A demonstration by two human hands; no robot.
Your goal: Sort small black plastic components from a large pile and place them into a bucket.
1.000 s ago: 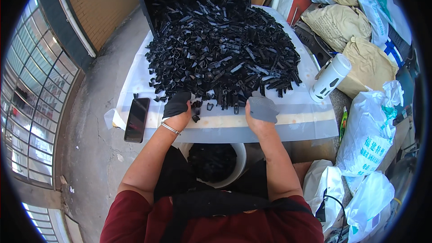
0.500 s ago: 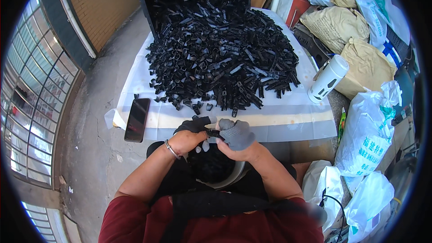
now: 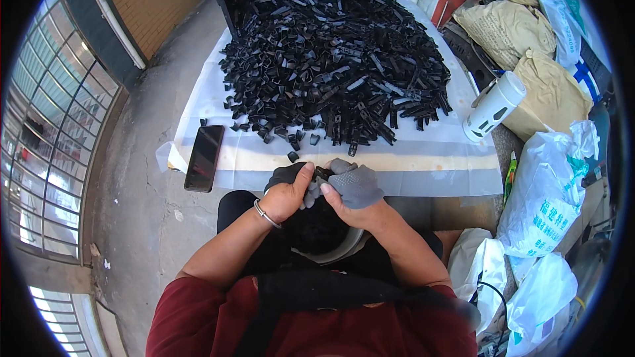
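Observation:
My gloved left hand (image 3: 289,192) and my gloved right hand (image 3: 355,187) meet above my lap, at the table's near edge. Between their fingers is a small black plastic part (image 3: 323,173), pinched from both sides; the fingers hide much of it. Just beyond my left hand lies a loose curved black piece (image 3: 293,157). A large heap of black plastic pieces (image 3: 337,73) covers the table, with short curved ones to the left and long strips to the right. Below my hands, a round pale container (image 3: 329,257) in my lap holds dark contents.
A black bin (image 3: 221,0) lies open at the heap's far side. On the cloth-covered table (image 3: 430,182) a phone (image 3: 204,158) rests at left and a white bottle (image 3: 495,106) stands at right. Stuffed sacks (image 3: 539,201) crowd the right side. A barred window (image 3: 56,132) is at left.
My hands have drawn closer together around the black part, with the left thumb now up against it. The whole view has shifted slightly, so the table sits higher.

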